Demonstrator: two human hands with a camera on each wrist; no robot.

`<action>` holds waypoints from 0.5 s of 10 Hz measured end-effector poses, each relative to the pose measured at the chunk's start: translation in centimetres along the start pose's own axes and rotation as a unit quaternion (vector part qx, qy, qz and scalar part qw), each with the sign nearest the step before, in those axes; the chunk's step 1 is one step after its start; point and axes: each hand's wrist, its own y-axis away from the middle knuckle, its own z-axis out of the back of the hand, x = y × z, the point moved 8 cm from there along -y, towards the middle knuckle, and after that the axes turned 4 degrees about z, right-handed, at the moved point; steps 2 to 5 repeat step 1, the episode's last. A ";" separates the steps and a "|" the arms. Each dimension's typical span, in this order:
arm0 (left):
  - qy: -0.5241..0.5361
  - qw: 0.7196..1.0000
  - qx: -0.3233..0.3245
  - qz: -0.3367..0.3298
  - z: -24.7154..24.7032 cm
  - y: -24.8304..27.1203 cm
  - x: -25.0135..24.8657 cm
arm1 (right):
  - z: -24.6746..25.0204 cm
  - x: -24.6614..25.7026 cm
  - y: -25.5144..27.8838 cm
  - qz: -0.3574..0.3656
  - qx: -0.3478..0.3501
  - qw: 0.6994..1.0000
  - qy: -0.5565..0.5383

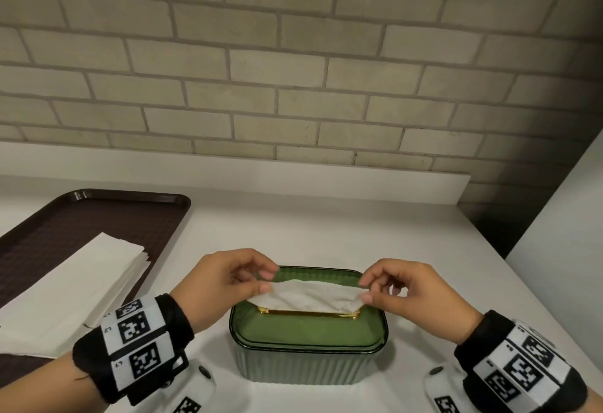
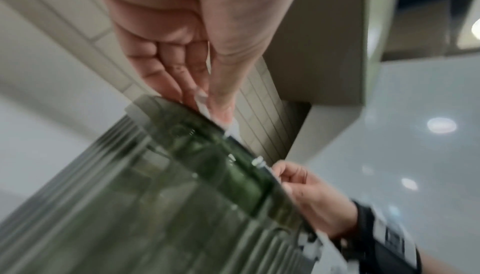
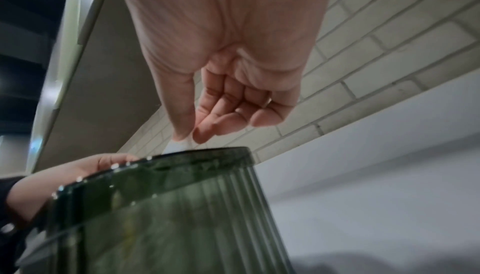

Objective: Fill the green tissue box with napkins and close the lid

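Observation:
The green ribbed tissue box (image 1: 306, 363) stands on the white counter with its lid (image 1: 308, 331) down. A white napkin (image 1: 310, 297) sticks up through the gold-rimmed slot (image 1: 308, 314) in the lid. My left hand (image 1: 266, 282) pinches the napkin's left end between thumb and forefinger. My right hand (image 1: 365, 288) pinches its right end the same way. In the left wrist view my left hand (image 2: 207, 101) sits just above the box (image 2: 155, 206); in the right wrist view my right hand (image 3: 192, 134) hangs over the box (image 3: 168, 216) rim.
A dark brown tray (image 1: 98, 217) lies at the left with a stack of white napkins (image 1: 75, 292) overhanging its front edge. A brick wall (image 1: 293, 70) runs behind the counter (image 1: 359, 226). A white panel (image 1: 561, 249) stands at the right.

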 end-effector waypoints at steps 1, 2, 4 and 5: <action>0.057 0.998 -0.025 0.019 0.9 0.4 1.0 | 1.0 -1.8 0.7 -0.035 -0.067 0.995 -0.069; 0.057 0.998 -0.025 0.019 0.9 0.4 1.0 | 1.0 -1.8 0.7 -0.035 -0.067 0.995 -0.069; 0.057 0.998 -0.025 0.019 0.9 0.4 1.0 | 1.0 -1.8 0.7 -0.035 -0.067 0.995 -0.069; 0.057 0.998 -0.025 0.019 0.9 0.4 1.0 | 1.0 -1.8 0.7 -0.035 -0.067 0.995 -0.069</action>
